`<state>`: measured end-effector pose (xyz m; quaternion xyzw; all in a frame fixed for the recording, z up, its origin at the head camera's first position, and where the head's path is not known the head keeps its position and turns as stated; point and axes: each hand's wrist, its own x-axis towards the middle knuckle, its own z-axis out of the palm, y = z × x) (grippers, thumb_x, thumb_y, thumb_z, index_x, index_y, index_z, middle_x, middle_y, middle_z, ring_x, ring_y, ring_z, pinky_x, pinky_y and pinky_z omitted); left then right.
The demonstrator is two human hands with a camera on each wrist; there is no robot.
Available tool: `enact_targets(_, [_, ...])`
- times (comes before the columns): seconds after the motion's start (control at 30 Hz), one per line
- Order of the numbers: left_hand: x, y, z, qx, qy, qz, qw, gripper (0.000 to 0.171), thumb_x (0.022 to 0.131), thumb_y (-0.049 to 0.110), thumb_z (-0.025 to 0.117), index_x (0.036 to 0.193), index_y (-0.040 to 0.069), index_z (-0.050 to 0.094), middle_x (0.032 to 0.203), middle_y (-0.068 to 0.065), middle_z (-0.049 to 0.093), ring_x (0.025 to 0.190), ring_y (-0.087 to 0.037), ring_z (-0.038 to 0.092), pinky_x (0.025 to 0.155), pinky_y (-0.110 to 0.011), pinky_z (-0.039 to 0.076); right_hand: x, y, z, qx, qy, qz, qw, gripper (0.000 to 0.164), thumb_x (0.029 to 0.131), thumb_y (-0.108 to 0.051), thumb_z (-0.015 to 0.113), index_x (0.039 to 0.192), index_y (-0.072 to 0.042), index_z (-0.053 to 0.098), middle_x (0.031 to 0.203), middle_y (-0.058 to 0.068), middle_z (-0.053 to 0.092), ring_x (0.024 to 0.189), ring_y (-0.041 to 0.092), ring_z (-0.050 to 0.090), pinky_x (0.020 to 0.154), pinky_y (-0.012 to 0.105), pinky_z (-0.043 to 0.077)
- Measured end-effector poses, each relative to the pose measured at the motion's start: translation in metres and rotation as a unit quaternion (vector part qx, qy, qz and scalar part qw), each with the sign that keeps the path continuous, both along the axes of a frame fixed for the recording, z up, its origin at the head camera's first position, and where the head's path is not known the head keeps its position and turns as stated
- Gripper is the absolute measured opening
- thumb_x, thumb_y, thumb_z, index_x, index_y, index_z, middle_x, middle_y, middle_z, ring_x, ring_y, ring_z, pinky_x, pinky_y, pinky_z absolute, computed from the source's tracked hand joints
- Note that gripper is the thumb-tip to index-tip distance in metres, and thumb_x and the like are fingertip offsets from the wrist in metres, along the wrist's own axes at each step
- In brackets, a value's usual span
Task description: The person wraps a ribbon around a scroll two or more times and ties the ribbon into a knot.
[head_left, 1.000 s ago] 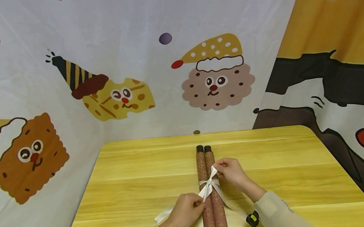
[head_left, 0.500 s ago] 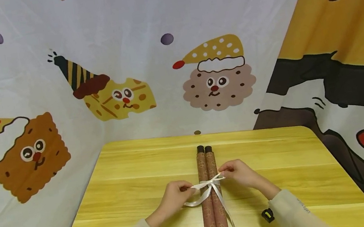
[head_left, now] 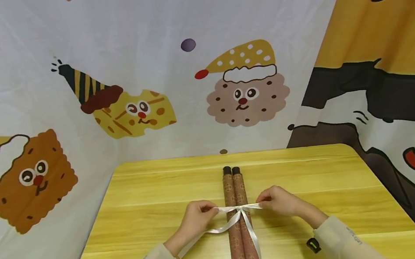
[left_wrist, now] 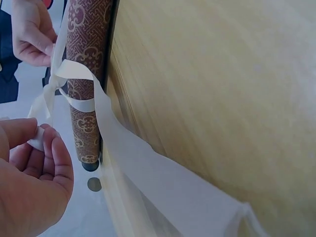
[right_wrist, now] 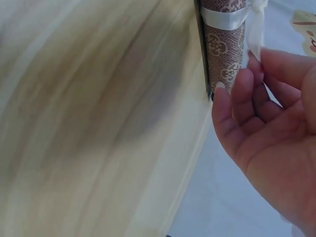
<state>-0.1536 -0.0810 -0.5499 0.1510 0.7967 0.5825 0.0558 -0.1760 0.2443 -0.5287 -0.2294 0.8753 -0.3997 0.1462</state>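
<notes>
Two scrolls [head_left: 237, 240] with brown patterned covers and black end knobs lie side by side, pointing away from me on the table. A white ribbon [head_left: 246, 221] circles both and is knotted on top near their middle. Left of the knot, my left hand [head_left: 197, 219] pinches one part of the ribbon between thumb and fingers. Opposite it, my right hand [head_left: 281, 201] pinches another part, and the stretch between the hands runs taut. Two loose tails hang from the knot, one toward the left forearm, one down over the right scroll. In the left wrist view a wide tail [left_wrist: 148, 163] trails past the scroll.
The scrolls rest on a yellow wood-grain table [head_left: 152, 190]. Behind and beside it hangs a white cloth [head_left: 145, 23] printed with cartoon biscuits and cheese. Black wrist straps [head_left: 313, 245] show under the sleeves.
Both hands have moved apart, left hand left and right hand right and lower. The ribbon between them has gone from slanted and loose to straight and level, drawing the knot smaller.
</notes>
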Motion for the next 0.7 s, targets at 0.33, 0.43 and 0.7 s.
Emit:
enact_targets(0.33, [-0.007, 0.000, -0.002, 0.017, -0.005, 0.014, 0.9998, 0.005, 0.094, 0.007, 0.077, 0.094, 0.004, 0.080, 0.087, -0.008, 0.077, 0.072, -0.016, 0.062, 0.061, -0.022, 0.051, 0.007, -0.014, -0.008, -0.181, -0.123, -0.139, 0.966, 0.020, 0.102, -0.008, 0.064, 0.109, 0.009, 0.071, 0.097, 0.019, 0.073, 0.083, 0.032, 0.068, 0.075, 0.044, 0.060])
enact_targets(0.43, [-0.008, 0.000, -0.002, 0.019, -0.008, 0.019, 0.9996, 0.005, 0.094, 0.007, 0.077, 0.094, 0.003, 0.080, 0.087, -0.007, 0.077, 0.072, -0.015, 0.063, 0.061, -0.022, 0.051, 0.008, -0.018, -0.010, -0.213, -0.151, -0.169, 0.950, 0.024, 0.103, -0.009, 0.063, 0.113, 0.012, 0.069, 0.096, 0.011, 0.074, 0.086, 0.023, 0.067, 0.081, 0.041, 0.060])
enact_targets(0.7, [-0.010, 0.001, -0.002, 0.013, -0.021, 0.029, 0.9993, 0.006, 0.094, 0.007, 0.076, 0.095, 0.003, 0.081, 0.088, -0.005, 0.077, 0.076, -0.015, 0.065, 0.065, -0.024, 0.053, 0.009, -0.015, -0.011, -0.306, -0.214, -0.191, 0.908, 0.021, 0.103, -0.008, 0.063, 0.115, 0.007, 0.068, 0.093, 0.003, 0.069, 0.085, 0.015, 0.067, 0.085, 0.036, 0.060])
